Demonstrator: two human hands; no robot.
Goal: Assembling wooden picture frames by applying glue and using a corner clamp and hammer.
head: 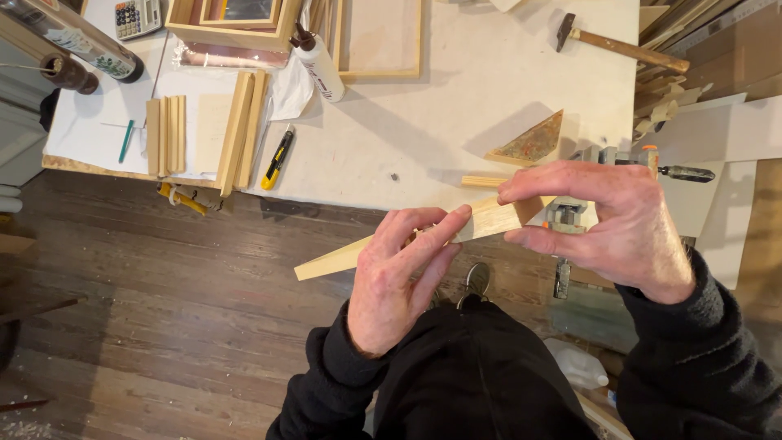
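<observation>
Left hand: left hand [399, 273] closed on the wooden strip [407, 240], fingers laid along its top near the middle; black sleeve below
Right hand: right hand [607, 220] pinched on the strip's right end, thumb under, fingers over
Strip: held in the air just off the table's near edge, slanting down to the left; its left end bare over the floor
In the way: the right hand hides part of a metal clamp [566, 216] fixed at the table's near right corner
Table, near edge: short wood offcut [482, 181]; triangular wood piece [531, 143]; yellow utility knife [278, 159]; bundles of wood strips [241, 130] toward the left corner
Table, far edge: glue bottle [319, 65]; wooden frames [232, 24]; calculator [137, 16]; hammer [619, 47] at the far right corner
Surface: pale, stained table [456, 106]
Room: dark plank floor [163, 285] with sawdust
</observation>
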